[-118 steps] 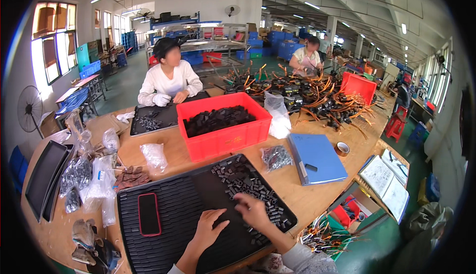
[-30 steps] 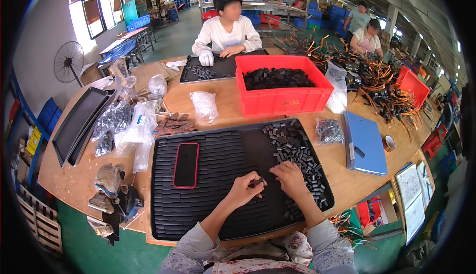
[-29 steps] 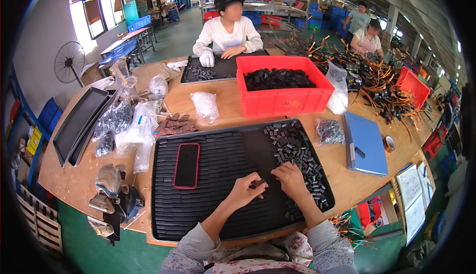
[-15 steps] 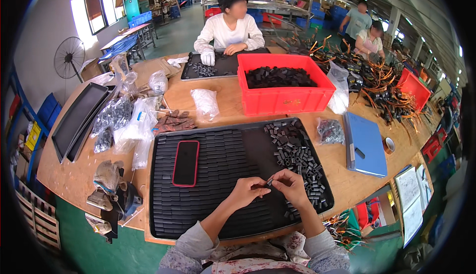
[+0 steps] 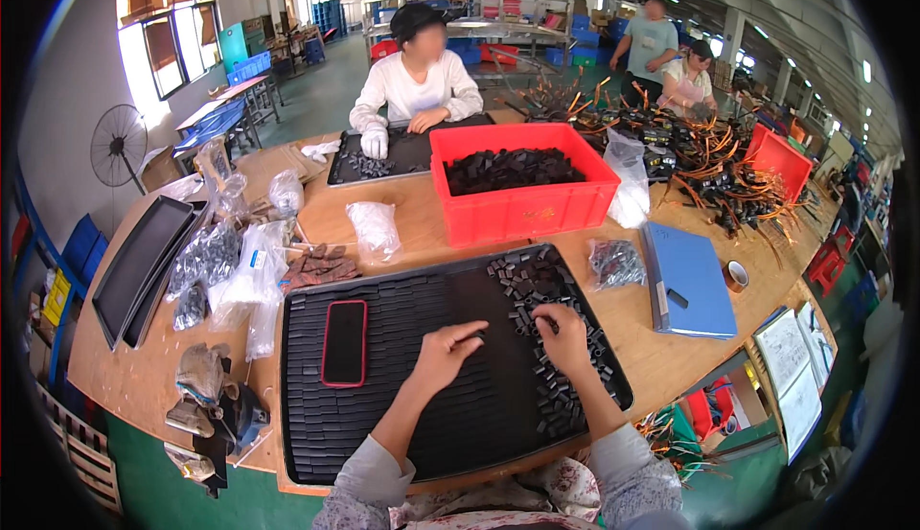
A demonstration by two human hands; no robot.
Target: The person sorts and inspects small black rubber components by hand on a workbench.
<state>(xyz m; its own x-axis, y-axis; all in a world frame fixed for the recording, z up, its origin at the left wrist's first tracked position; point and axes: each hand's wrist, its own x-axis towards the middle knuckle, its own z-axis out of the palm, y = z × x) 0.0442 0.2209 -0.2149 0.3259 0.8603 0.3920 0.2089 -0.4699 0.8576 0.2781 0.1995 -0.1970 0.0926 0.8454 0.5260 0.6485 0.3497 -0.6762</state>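
A wide black tray (image 5: pixel 471 292) lies before me on the table. Flat black sleeves (image 5: pixel 383 425) fill its left side in close rows. Short black tubes (image 5: pixel 554 391) lie loose in a heap along its right side. My left hand (image 5: pixel 445 352) is over the middle of the tray, thumb and forefinger closed on a small black tube (image 5: pixel 478 335). At the loose heap, my right hand (image 5: pixel 565 336) has its fingers bent together; what they hold, if anything, is hidden. A phone in a red case (image 5: pixel 344 343) rests on the rows.
Behind the tray stands a red bin (image 5: pixel 525 216) of black parts. A blue binder (image 5: pixel 688 286) and a tape roll (image 5: pixel 735 275) are on the right. Plastic bags (image 5: pixel 251 271) and gloves (image 5: pixel 321 266) lie left. Across the table a person (image 5: pixel 414 89) handles small parts.
My hands were together over the tray with a small piece between them; now they are apart, left hand to the left, right hand over the loose tubes. The view has shifted slightly.
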